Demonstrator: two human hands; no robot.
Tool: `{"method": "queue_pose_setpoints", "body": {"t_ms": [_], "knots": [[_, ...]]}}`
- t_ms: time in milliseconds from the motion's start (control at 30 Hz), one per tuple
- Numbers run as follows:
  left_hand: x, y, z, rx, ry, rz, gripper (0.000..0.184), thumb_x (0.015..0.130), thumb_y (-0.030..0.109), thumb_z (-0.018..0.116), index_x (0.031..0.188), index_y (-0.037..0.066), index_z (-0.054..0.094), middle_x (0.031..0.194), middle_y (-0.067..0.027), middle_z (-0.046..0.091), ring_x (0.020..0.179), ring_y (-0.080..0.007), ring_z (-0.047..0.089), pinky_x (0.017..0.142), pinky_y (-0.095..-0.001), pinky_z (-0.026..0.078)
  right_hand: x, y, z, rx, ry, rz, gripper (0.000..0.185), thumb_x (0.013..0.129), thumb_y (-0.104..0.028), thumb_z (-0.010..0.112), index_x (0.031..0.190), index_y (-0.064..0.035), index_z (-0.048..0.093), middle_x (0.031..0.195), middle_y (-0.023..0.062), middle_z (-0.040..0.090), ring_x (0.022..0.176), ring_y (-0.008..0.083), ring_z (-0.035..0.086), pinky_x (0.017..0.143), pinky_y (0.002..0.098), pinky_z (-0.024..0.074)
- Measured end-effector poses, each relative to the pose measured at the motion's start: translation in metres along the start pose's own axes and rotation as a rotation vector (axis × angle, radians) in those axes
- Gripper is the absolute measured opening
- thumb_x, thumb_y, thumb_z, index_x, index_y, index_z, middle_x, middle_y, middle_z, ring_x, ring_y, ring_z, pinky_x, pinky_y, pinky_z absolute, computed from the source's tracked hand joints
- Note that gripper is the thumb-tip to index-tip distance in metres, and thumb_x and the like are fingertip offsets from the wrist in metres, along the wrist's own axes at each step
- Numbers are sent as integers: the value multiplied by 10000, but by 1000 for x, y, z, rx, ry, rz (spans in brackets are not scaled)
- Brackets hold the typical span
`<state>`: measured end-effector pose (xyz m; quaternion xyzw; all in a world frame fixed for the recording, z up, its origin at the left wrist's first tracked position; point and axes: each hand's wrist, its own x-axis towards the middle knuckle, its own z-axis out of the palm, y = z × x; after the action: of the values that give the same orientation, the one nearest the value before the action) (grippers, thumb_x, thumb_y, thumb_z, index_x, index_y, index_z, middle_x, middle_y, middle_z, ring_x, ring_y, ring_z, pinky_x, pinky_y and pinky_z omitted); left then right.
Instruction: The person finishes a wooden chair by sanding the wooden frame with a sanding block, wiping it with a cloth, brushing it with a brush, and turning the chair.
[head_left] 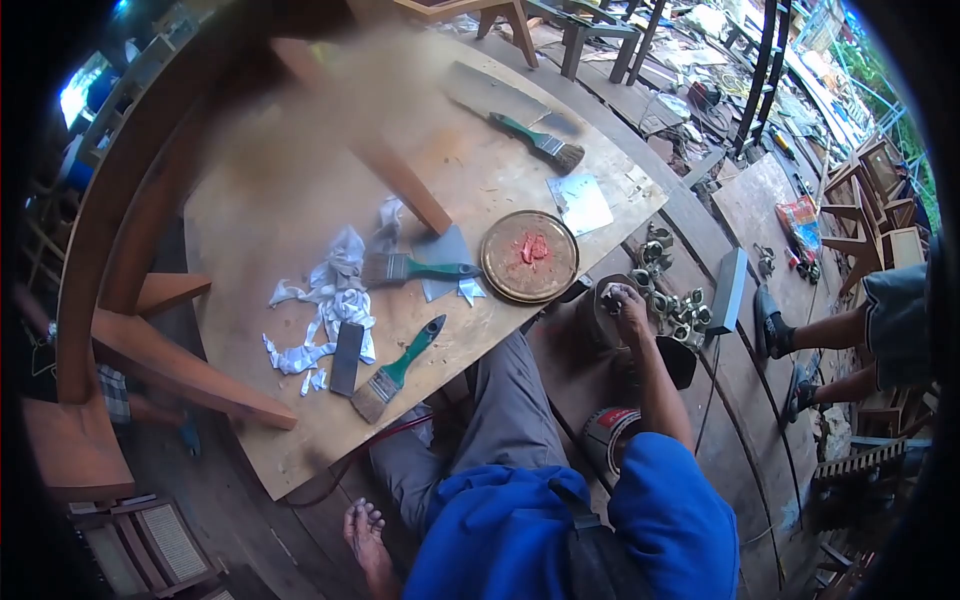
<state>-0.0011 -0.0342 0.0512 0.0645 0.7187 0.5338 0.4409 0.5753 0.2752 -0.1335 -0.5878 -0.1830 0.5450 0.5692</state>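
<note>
My right hand [627, 308] reaches down at the rim of a dark can [606, 322] on the floor. Its fingers are closed, and what they pinch is too small to make out. My left hand [365, 522] hangs beside my knee, fingers loosely bent and apart, holding nothing. On the board [420, 350] before me lies a round tin lid [507, 281] with a smear of red paste [532, 250]. Left of it are a green-handled paintbrush [425, 268], a second brush [400, 370], a dark block [346, 358] and crumpled white rags [340, 275].
A wooden chair frame [170, 360] stands over the board's left side. Another brush [537, 141] lies at the back. Metal fittings [685, 318], a grey block [728, 290] and a paint can [606, 440] stand right. A person's legs [830, 340] are nearby.
</note>
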Motion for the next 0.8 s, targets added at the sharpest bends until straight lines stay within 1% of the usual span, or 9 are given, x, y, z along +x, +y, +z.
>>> {"method": "queue_pose_setpoints", "body": {"t_ms": [67, 133, 167, 200, 267, 333, 433, 533, 800], "knots": [[2, -7, -5, 7, 1, -8, 222, 993, 200, 604, 1167, 66, 633, 961, -31, 665, 778, -88, 627, 669, -228, 515, 0, -1, 5, -18, 4, -88, 177, 919, -29, 593, 1088, -40, 646, 918, 44, 672, 823, 157, 642, 744, 275, 537], [4, -18, -9, -11, -26, -13, 227, 988, 202, 614, 1168, 65, 636, 957, -34, 667, 774, -91, 630, 662, -230, 519, -1, 4, -9, -543, -25, -362, 265, 932, -114, 580, 1158, -4, 666, 1041, 82, 695, 929, 182, 638, 838, 294, 502], [9, -20, -11, -30, -46, 3, 232, 983, 203, 624, 1168, 65, 638, 953, -37, 670, 770, -94, 634, 654, -231, 524, 18, 29, -28, -345, 22, -357, 300, 928, -150, 588, 1176, -2, 667, 1113, 83, 676, 966, 196, 628, 865, 311, 497], [13, -25, -14, -31, -45, -2, 238, 970, 196, 644, 1164, 59, 643, 945, -46, 679, 769, -99, 645, 647, -235, 533, 10, 23, -18, -302, 97, -308, 306, 942, -188, 605, 1189, -17, 662, 1137, 80, 661, 989, 187, 622, 870, 321, 503], [10, -22, -7, -51, -66, 19, 225, 954, 192, 666, 1136, 59, 661, 945, -46, 697, 780, -95, 654, 664, -232, 536, 4, 17, -11, -49, 47, -58, 315, 950, -242, 663, 1201, -53, 654, 1097, 50, 676, 991, 167, 629, 845, 324, 522], [15, -26, -6, -25, -76, 23, 219, 970, 163, 637, 1155, 45, 649, 966, -56, 695, 805, -112, 665, 685, -255, 546, 21, 36, -22, -112, 34, -156, 284, 921, -180, 701, 1166, -43, 657, 1052, 39, 679, 910, 155, 638, 793, 286, 524], [4, -5, 7, -46, -85, 34, 246, 964, 198, 658, 1158, 47, 651, 970, -39, 695, 803, -100, 660, 699, -247, 539, -1, 26, -17, -216, 25, -200, 257, 946, -222, 638, 1130, -42, 656, 1029, 68, 666, 884, 175, 606, 774, 325, 508], [-3, 3, 15, -165, -96, 81, 209, 943, 238, 684, 1083, 83, 668, 874, 11, 664, 714, -72, 587, 600, -213, 482, -35, -11, 20, -276, 80, -195, 234, 956, -222, 626, 1115, -50, 639, 983, 47, 635, 835, 153, 572, 731, 306, 479], [-13, 3, 13, -211, -17, 105, 198, 953, 212, 668, 1086, 65, 660, 865, -7, 661, 703, -84, 597, 599, -220, 490, -127, -99, 115, -244, 78, -318, 177, 983, -221, 595, 1078, -72, 595, 858, -9, 554, 702, 95, 480, 618, 257, 399]]}}
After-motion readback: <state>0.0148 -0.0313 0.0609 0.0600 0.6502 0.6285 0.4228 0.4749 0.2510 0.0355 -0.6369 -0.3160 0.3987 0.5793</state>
